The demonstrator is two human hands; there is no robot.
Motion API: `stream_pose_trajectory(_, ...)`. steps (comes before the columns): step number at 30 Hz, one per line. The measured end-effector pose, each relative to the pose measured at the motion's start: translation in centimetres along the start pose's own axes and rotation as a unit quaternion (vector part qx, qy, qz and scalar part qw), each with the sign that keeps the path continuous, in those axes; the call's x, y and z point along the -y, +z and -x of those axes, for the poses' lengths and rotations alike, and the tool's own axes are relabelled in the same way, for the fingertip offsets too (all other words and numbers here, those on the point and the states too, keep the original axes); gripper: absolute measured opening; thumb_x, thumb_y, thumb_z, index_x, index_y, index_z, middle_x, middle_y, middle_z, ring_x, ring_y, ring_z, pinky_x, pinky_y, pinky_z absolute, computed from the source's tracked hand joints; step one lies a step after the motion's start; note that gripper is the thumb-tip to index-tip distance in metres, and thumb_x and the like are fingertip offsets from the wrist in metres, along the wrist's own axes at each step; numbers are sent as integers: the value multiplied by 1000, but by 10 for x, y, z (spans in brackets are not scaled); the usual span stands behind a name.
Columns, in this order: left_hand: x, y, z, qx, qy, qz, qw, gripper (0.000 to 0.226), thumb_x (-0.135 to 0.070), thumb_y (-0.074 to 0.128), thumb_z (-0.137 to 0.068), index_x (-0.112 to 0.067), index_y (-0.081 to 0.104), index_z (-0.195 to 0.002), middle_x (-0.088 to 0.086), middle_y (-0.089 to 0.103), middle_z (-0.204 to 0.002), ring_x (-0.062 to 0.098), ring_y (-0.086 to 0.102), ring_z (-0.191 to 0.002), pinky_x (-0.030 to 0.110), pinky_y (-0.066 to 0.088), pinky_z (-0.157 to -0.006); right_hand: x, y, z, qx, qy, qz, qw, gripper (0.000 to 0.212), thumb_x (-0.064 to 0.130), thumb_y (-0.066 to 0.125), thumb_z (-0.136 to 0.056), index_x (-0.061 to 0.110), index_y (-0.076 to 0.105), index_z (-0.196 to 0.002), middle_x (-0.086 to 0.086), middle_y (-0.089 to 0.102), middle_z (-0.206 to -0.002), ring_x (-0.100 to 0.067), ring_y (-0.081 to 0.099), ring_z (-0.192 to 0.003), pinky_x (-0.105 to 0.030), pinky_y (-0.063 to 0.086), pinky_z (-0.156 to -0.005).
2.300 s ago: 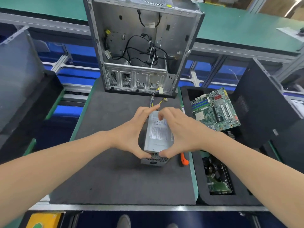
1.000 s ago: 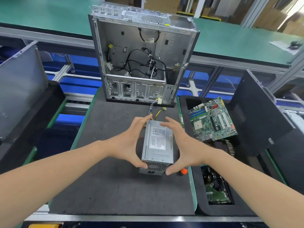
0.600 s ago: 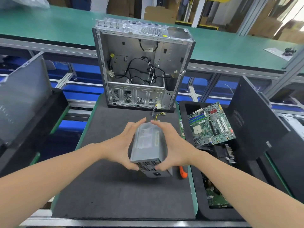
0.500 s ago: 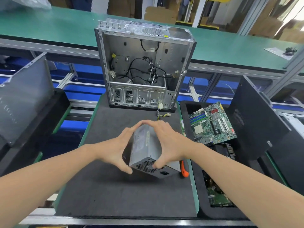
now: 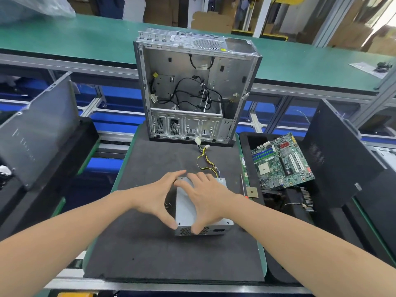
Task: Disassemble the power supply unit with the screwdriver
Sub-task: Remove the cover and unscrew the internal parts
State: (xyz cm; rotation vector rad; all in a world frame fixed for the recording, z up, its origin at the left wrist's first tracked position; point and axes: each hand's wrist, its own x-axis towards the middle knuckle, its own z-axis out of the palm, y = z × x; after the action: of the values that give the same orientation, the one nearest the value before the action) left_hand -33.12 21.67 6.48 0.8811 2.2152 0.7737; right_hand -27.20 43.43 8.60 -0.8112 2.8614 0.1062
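The silver power supply unit (image 5: pixel 185 207) lies flat on the dark foam mat (image 5: pixel 150 254), its plain metal side up and its vented end toward me. My left hand (image 5: pixel 157 198) spans its left edge, fingertips at the far corner and thumb at the near corner. My right hand (image 5: pixel 206 198) lies over its top with the thumb down on the vented end. Its yellow and black cable bundle (image 5: pixel 205 162) trails toward the case. The screwdriver (image 5: pixel 242 183) lies just right of the unit, its orange handle mostly hidden behind my right wrist.
An open, stripped computer case (image 5: pixel 192 93) stands at the mat's far end. Right of the mat, a black tray holds a green motherboard (image 5: pixel 280 161) and a small square chip (image 5: pixel 252 192). A black side panel (image 5: pixel 342 157) leans at right, a grey panel (image 5: pixel 38 129) at left.
Both hands lifted the unit off the mat, rolled it over so the label side no longer shows, and set it back down flat. The view tilted up.
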Motion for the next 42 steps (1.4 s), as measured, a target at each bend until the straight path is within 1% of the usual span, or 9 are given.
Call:
stream_pose_trajectory(5,-53,9,-25,-75,34,-207,975,142,-87,76,-51,-39,-2,-159,-13,31,-136,17,28,-135,37,24,-119,-43,4,35,18,29,-84,996,149,86,74,-42,29,0,-158,-7,11,-163,-31,8,-152,-47,18,-124)
stream_pose_trajectory(10,-110,49,-70,-51,67,-354,931,151,-85,78,-49,-28,-6,-161,9,39,-134,31,39,-125,47,31,-114,-81,26,85,46,84,-186,978,143,74,82,-45,32,0,-154,9,14,-151,-17,15,-145,-39,35,-116)
stream_pose_trajectory(14,-128,54,-87,-17,56,-351,935,147,-63,89,-51,-38,-9,-159,12,35,-129,35,39,-122,49,37,-108,-87,45,102,19,113,-320,940,141,59,91,-53,36,-3,-156,16,13,-160,-5,13,-150,-34,29,-120)
stream_pose_trajectory(19,-123,42,-77,-77,91,-249,961,137,-53,91,-53,-50,1,-156,3,28,-124,25,33,-121,45,38,-108,-82,46,99,-34,108,-420,900,141,49,98,-54,42,-1,-154,20,17,-162,1,13,-151,-43,22,-125)
stream_pose_trajectory(24,-105,11,-56,-161,128,-21,978,137,-42,96,-52,-61,8,-155,-12,25,-135,10,43,-127,33,46,-99,-80,18,89,-118,82,-398,906,142,50,95,-55,46,-4,-156,23,-3,-162,-5,5,-153,-52,24,-122)
stream_pose_trajectory(27,-98,12,-48,-169,144,-15,975,139,-42,96,-51,-57,8,-158,-9,26,-139,14,43,-130,32,46,-104,-88,-5,82,-101,53,-354,928,141,47,95,-56,43,-2,-158,16,1,-164,-6,-1,-154,-48,25,-122)
stream_pose_trajectory(31,-93,16,-46,-154,137,-23,978,145,-53,97,-51,-57,0,-158,-12,21,-138,-6,29,-134,32,44,-103,-84,-17,80,-67,44,-268,960,138,53,90,-53,41,-1,-157,5,19,-152,-16,12,-148,-47,42,-111)
stream_pose_trajectory(36,-95,10,-40,-141,139,-110,974,143,-64,92,-51,-58,-3,-157,-8,21,-133,18,54,-109,40,59,-88,-75,-20,76,-70,38,-172,982,141,60,86,-49,35,-2,-157,-9,24,-153,-28,19,-145,-46,45,-108)
stream_pose_trajectory(42,-79,7,-25,-177,147,-85,969,138,-56,94,-50,-59,4,-155,-12,19,-133,-5,40,-121,15,47,-91,-77,-17,81,-90,39,-156,983,135,65,83,-51,38,4,-158,-6,26,-151,-29,27,-140,-46,36,-113)
